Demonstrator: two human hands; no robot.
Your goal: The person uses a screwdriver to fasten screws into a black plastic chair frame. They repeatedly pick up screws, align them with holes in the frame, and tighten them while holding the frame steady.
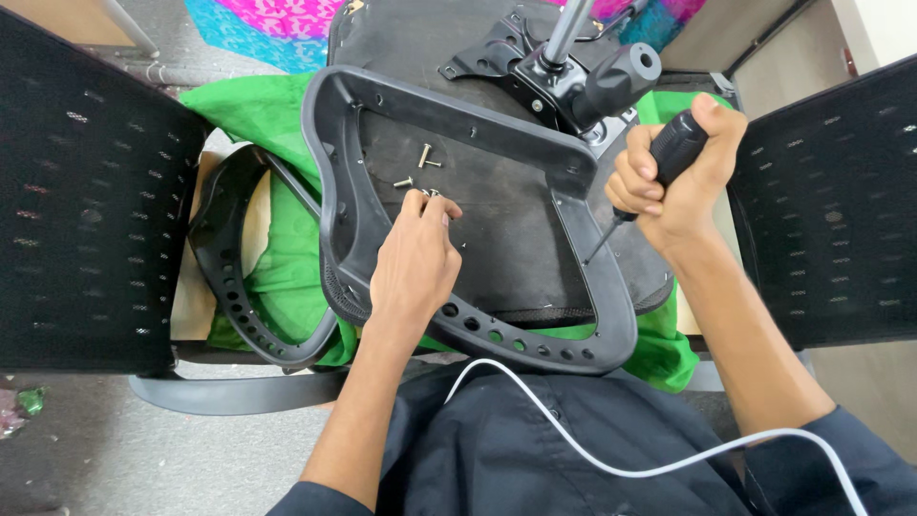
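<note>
Right hand (pixel 673 177) is gripping a black-handled screwdriver (pixel 659 167) in a fist, tip pressing into a hole on the black plastic frame (pixel 573 205), right side. Left hand (pixel 417 258) is reaching w/ fingertips pinching at small silver screws (pixel 420 162) lying loose on the upturned seat base (pixel 506 239), inside the frame opening. Seat is resting on green cloth (pixel 258 115). Gas-lift column & lever mech (pixel 583 81) are sticking up near the screwdriver hand. Mesh chair backs (pixel 86 191) are standing either side. White cable (pixel 611 459) is trailing across the person's dark shirt.

Grey concrete floor (pixel 95 449); black mesh chair backs at nine (pixel 86 191) and three o'clock (pixel 831 201) (perforated); patterned pink-blue cloth (pixel 267 24) at twelve.
</note>
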